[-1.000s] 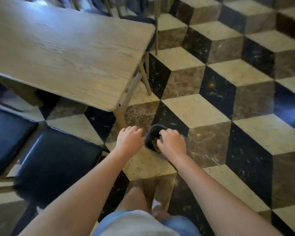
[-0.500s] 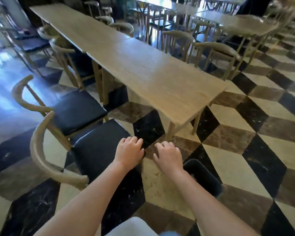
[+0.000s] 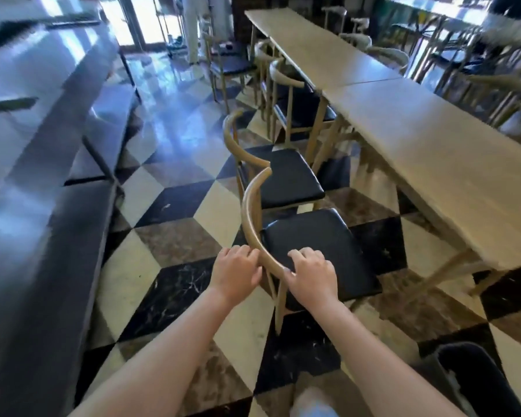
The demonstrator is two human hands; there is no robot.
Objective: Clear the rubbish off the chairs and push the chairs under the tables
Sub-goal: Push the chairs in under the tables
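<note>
A wooden chair (image 3: 316,251) with a curved backrest and black seat cushion stands pulled out from the long wooden table (image 3: 427,164). My left hand (image 3: 236,273) rests on the outer side of the backrest rail, fingers curled over it. My right hand (image 3: 310,273) lies over the rail's inner side, above the seat. The seat is bare. A second identical chair (image 3: 283,173) stands just beyond it, also out from the table. A dark bin (image 3: 475,380) sits on the floor at the lower right.
A dark glossy counter or table (image 3: 33,176) runs along the left. More chairs (image 3: 286,82) line the long table farther back, and more tables and chairs fill the right background. A person's legs (image 3: 191,25) stand far back. The floor is patterned tile.
The view swung up and left from the bin on the floor. Both hands left the bin and now sit on the near chair's backrest.
</note>
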